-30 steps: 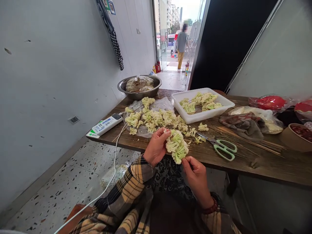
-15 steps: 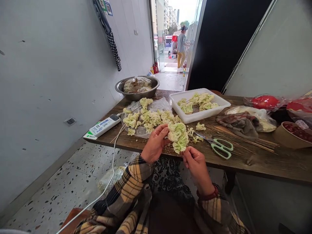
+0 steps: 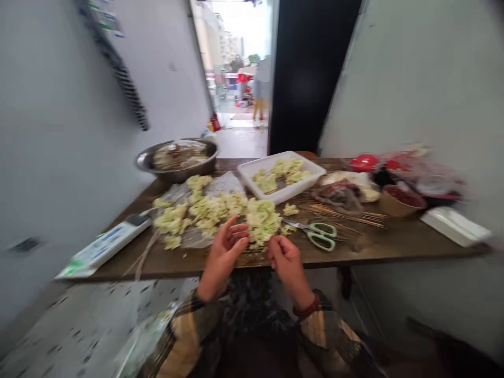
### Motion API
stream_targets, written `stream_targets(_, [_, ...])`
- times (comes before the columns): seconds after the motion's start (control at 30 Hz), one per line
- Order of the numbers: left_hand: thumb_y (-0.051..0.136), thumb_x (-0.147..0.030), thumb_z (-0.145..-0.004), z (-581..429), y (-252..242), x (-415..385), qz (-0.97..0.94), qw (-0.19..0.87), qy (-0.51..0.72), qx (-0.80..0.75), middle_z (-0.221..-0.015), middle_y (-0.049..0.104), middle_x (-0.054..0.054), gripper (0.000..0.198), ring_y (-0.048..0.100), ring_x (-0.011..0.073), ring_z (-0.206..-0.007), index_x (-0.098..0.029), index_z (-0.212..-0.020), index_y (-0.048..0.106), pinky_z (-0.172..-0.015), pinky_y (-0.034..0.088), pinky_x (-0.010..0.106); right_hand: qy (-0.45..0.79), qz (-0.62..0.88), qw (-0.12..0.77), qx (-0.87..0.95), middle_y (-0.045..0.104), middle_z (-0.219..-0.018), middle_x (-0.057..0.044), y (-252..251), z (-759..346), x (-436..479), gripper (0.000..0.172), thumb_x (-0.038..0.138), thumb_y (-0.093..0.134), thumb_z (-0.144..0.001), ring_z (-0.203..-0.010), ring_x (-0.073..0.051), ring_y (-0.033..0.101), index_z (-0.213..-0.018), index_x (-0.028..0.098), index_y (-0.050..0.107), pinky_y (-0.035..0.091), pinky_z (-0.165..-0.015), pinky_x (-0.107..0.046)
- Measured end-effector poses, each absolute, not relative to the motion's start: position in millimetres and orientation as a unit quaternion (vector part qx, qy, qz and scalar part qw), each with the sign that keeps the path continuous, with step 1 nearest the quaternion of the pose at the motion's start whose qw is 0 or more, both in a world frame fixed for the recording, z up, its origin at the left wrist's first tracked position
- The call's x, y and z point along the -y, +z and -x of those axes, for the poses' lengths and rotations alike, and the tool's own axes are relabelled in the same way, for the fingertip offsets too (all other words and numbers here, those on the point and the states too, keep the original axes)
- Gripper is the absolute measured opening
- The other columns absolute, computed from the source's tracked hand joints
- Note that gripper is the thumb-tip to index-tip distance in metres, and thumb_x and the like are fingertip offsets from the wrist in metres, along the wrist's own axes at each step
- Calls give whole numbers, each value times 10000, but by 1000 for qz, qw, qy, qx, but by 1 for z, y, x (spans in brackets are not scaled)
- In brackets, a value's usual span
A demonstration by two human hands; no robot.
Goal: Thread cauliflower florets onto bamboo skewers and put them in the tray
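Pale green cauliflower (image 3: 262, 219) is held up over the front part of the table. My right hand (image 3: 286, 258) is closed in a pinch at its lower right edge; any stick between those fingers is hidden. To its left, my left hand (image 3: 225, 253) is open, its fingers stretched beside the florets. More cauliflower florets (image 3: 212, 211) lie heaped on clear plastic just behind my left hand. Green-handled scissors (image 3: 321, 235) rest on the table right of my right hand. Behind them, a white tray (image 3: 279, 198) contains cauliflower pieces.
Thin wooden sticks (image 3: 346, 215) lie beside a dark cloth (image 3: 342, 197). A metal bowl (image 3: 179, 173) with a plastic bag stands back left, near a white power strip (image 3: 110, 245) and cable. Farther right are a paper tub (image 3: 401, 202) and a white box (image 3: 454, 226).
My view has swung right, showing more of the table's right end. My left hand has let go of the cauliflower and spread its fingers; my right hand still pinches at its edge.
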State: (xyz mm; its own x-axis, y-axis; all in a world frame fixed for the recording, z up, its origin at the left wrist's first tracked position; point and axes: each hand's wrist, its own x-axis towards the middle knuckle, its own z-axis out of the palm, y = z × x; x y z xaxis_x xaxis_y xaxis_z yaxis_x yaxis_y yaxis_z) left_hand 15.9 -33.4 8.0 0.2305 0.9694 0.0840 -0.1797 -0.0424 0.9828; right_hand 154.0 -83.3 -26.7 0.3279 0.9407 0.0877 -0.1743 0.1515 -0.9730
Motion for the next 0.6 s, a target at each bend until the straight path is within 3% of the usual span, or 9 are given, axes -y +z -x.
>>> stream_targets(0.13, [711,-486,-676,-20,7,29,-603,516,391,-466,-1005,681,50,426,627,241,-967,-212,-992,631,-865,477,328,352,521,681,375,511,-549,40,-9,-163,75,267,421,539,-825,-517,-105,478,-694,194,588,402,-500,-212])
stream_targets(0.27, [698,-602,-601,-35,9,27,-659,509,288,-473,-902,699,38,473,637,267,-872,-222,-882,667,-761,507,333,333,466,731,370,610,-655,6,3,-172,71,184,337,560,-803,-633,-133,567,-725,187,633,466,-628,-241])
stream_targets(0.4, [670,-590,-645,-54,15,44,-708,535,256,-384,-583,597,0,380,546,185,-581,-217,-717,651,-561,453,279,361,441,738,360,645,-701,-6,4,-171,79,213,390,599,-785,-637,-140,590,-797,186,660,480,-592,-236])
stream_targets(0.47, [640,-577,-695,-60,16,51,-704,553,258,-363,-546,557,-5,385,491,148,-534,-199,-632,609,-518,407,250,384,436,733,353,646,-691,-6,3,-171,81,238,413,621,-772,-605,-134,584,-797,180,662,477,-556,-229])
stream_targets(0.6, [626,-549,-739,-64,12,60,-656,599,264,-377,-502,509,-30,363,389,97,-450,-186,-734,614,-434,292,205,396,443,725,347,626,-651,8,3,-171,85,194,364,635,-764,-578,-117,558,-716,177,654,465,-539,-214])
